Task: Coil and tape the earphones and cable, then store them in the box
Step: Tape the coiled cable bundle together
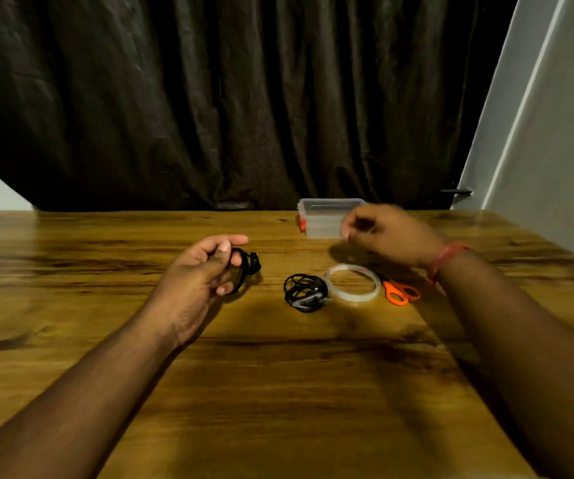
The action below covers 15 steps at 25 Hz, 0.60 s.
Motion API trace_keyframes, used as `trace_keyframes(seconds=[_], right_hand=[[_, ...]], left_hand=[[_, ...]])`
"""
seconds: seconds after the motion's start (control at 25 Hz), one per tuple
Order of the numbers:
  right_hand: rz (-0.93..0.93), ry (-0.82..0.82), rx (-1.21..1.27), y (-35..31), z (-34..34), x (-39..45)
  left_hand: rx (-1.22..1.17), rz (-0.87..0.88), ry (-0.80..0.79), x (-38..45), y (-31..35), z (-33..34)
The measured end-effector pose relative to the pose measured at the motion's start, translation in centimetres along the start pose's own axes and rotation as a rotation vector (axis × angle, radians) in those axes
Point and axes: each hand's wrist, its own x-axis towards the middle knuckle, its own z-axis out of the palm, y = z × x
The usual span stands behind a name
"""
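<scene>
Flanking the taped coil (304, 292), tape roll (353, 282) and scissors (401, 292): left fingers (225, 247) pinching earphones (247, 267), right fingers (349, 229) blurred.

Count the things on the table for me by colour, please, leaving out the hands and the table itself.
Black: 2, the coiled cord held in the left hand and the taped bundle lying on the table
Clear: 2, the box and the tape roll
Orange: 1, the scissors
Total: 5
</scene>
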Motion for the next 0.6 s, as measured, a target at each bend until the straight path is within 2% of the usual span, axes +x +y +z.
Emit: trace_keyframes(seconds=[0.12,0.16,0.28,0.44,0.6], right_hand=[[0.003,-0.389,-0.124,1.0,0.8,-1.3],[0.006,-0.458,-0.137,1.2,1.2,-1.3],[-0.045,-0.506,-0.182,1.0,1.8,-1.1],[-0.05,-0.459,-0.249,0.3,1.8,-1.2],[-0.16,-0.149,-0.248,-1.5,1.6,-1.4]], left_hand=[[0.007,0.018,0.005,0.2,-0.1,0.2],[0.016,0.018,0.006,0.2,-0.2,0.2],[0.048,0.025,0.02,0.2,-0.2,0.2],[0.102,0.034,0.05,-0.1,-0.1,0.3],[0.482,0.137,0.086,-0.6,-0.3,0.3]])
